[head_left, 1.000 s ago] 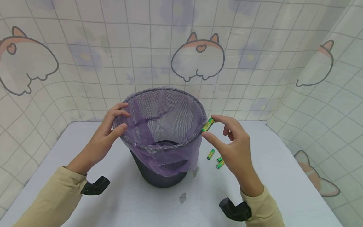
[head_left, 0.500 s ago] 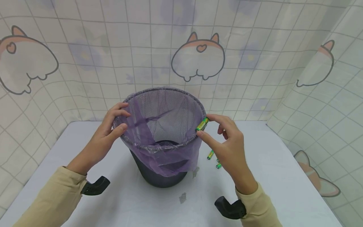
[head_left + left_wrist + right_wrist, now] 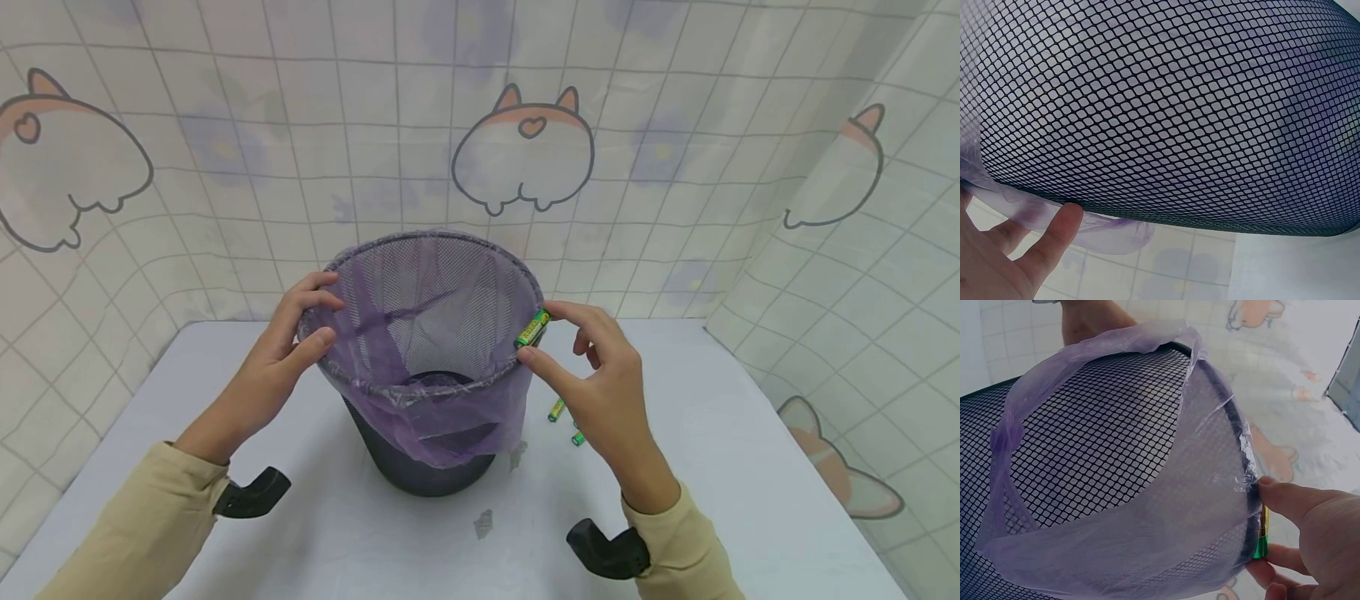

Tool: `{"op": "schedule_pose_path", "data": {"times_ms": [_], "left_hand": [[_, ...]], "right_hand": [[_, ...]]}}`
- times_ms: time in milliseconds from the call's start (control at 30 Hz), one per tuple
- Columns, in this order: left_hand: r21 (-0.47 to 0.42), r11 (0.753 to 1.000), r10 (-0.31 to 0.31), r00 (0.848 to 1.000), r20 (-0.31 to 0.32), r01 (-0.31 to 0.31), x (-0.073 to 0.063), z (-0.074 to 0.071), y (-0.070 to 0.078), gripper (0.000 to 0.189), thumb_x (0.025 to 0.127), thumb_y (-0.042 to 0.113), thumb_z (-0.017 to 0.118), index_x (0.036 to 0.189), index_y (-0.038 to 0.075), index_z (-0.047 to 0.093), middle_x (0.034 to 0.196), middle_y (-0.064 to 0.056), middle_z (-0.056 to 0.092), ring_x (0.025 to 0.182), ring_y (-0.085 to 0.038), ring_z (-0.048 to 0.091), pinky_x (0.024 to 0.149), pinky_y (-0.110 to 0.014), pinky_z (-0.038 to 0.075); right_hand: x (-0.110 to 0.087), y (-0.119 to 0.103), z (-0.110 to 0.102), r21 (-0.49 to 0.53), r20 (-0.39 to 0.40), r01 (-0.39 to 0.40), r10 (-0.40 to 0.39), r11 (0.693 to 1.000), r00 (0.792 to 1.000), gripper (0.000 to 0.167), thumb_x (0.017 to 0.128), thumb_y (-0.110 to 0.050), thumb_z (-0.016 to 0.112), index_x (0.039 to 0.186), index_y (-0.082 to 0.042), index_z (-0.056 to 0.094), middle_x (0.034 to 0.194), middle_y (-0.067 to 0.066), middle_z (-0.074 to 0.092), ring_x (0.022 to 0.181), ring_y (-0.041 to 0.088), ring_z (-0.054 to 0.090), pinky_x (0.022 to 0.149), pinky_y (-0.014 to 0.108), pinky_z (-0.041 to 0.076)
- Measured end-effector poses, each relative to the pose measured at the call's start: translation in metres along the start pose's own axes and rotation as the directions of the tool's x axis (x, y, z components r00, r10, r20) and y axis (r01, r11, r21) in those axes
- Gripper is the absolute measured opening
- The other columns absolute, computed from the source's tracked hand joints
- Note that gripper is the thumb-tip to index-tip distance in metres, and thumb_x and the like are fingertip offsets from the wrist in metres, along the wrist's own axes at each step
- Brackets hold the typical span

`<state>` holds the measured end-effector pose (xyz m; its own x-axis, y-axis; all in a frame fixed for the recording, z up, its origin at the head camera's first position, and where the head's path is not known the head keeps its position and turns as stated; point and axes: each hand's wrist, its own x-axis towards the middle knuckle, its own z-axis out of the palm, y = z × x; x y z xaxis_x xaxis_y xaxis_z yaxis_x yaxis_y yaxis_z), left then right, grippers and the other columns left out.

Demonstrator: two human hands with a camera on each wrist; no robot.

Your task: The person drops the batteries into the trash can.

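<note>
A black mesh wastebasket (image 3: pixel 431 482) stands on the table, lined with a thin purple bin bag (image 3: pixel 457 429) folded out over its rim. My left hand (image 3: pixel 281 333) holds the rim at the left, its thumb and fingertips over the bag-covered edge. In the left wrist view, fingers (image 3: pixel 1063 225) show beside the mesh wall. Between thumb and index finger, my right hand (image 3: pixel 600 367) pinches a green and yellow battery (image 3: pixel 533 328) at the right rim. Outside the rim, the battery's green end (image 3: pixel 1261 547) shows in the right wrist view.
A few more green batteries (image 3: pixel 556 409) lie on the white table (image 3: pixel 360 550) right of the wastebasket, partly behind my right hand. Two small grey patches (image 3: pixel 483 523) mark the tabletop. A tile-patterned curtain (image 3: pixel 645 250) surrounds the back and sides.
My right hand has moved left with the battery, from just beside the wastebasket to overlapping its right rim, and has barely shifted in the last half second. My left hand stays put.
</note>
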<state>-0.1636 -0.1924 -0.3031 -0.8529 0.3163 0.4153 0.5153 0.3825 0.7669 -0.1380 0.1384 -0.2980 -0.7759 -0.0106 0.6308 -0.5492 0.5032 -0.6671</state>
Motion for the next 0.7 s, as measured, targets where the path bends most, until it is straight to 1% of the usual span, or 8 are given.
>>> {"op": "schedule_pose_path", "data": {"times_ms": [200,433,700], "left_hand": [[0.001,1.000,0.003,1.000,0.000,-0.003,0.0001,0.0001,-0.0001,0.033,0.098,0.012,0.043,0.130,0.004,0.039,0.158,0.003,0.020,0.149,-0.025,0.011,0.098,-0.078,0.028],[0.008,1.000,0.012,1.000,0.000,-0.012,-0.0001,0.0003,-0.0016,0.033,0.098,0.011,0.043,0.130,0.005,0.040,0.158,0.003,0.020,0.149,-0.026,0.012,0.097,-0.078,0.029],[0.008,1.000,0.015,1.000,0.003,-0.015,0.0000,0.0007,-0.0019,0.032,0.099,0.011,0.043,0.130,0.005,0.040,0.158,0.003,0.020,0.149,-0.026,0.012,0.097,-0.078,0.030]], "right_hand": [[0.0004,0.0004,-0.0001,0.008,0.002,0.013,-0.013,1.000,1.000,0.049,0.076,-0.015,0.081,0.122,-0.015,0.065,0.098,-0.005,0.056,0.080,0.015,0.039,0.066,0.024,0.031],[-0.0002,0.0017,-0.0008,0.010,0.005,0.009,-0.009,1.000,1.000,0.048,0.076,-0.015,0.081,0.122,-0.015,0.065,0.114,-0.001,0.066,0.080,0.017,0.039,0.066,0.025,0.032],[-0.0040,0.0093,-0.0051,-0.003,-0.018,-0.015,0.015,1.000,1.000,0.047,0.076,-0.015,0.082,0.120,-0.016,0.065,0.113,0.000,0.066,0.081,0.014,0.040,0.067,0.023,0.033]]}}
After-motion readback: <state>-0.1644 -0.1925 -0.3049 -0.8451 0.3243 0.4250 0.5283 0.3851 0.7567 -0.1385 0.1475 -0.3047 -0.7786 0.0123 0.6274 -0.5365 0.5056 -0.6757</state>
